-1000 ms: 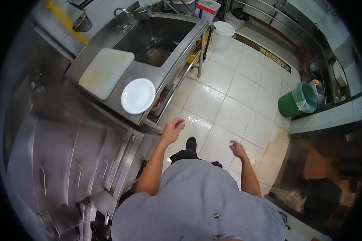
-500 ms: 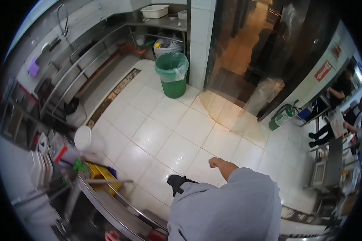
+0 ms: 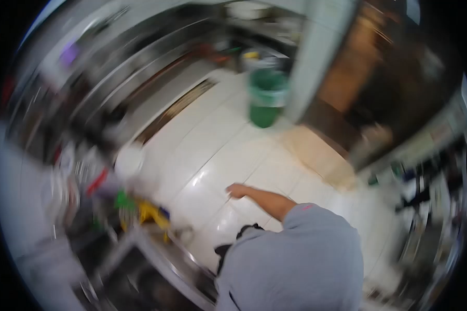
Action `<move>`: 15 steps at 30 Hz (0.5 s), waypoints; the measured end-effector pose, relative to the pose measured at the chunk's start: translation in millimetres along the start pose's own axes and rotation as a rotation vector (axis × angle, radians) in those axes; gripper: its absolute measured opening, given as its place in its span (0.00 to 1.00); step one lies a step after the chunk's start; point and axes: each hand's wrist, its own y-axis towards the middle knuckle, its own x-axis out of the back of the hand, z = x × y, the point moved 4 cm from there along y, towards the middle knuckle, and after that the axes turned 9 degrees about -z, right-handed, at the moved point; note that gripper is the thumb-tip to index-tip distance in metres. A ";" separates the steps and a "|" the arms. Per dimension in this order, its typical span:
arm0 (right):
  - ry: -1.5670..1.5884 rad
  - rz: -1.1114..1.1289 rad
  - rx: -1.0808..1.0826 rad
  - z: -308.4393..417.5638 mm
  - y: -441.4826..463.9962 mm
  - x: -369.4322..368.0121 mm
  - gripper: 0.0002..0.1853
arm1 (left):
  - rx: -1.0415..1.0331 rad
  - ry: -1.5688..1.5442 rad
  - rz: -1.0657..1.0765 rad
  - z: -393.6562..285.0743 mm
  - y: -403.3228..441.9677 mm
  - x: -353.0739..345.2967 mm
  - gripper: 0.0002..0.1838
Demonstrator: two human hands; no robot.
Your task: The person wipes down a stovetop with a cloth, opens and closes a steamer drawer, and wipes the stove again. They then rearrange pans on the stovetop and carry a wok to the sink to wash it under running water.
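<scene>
My right hand is held out in front of my body over the white tiled floor, at the end of a bare forearm below a grey sleeve. Its fingers look loosely curled, with nothing visible in them, though motion softens the outline. The hand touches nothing. Below it, part of a black shoe shows beside my grey shirt. My left hand is out of view.
A green lined bin stands by the wall corner near a doorway. A floor drain runs along steel sinks. At lower left are a white bucket, a yellow item and a steel counter edge. Everything is motion-blurred.
The view has swung, so bin, bucket and doorway sit farther right. My right arm now reaches farther across to the left in front of me. The pinkish shape at the bottom left is gone from view.
</scene>
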 end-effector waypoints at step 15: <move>0.399 0.543 0.461 489.3 98.0 -21.6 0.13 | -0.198 -0.166 -0.565 -98.5 142.6 49.8 0.14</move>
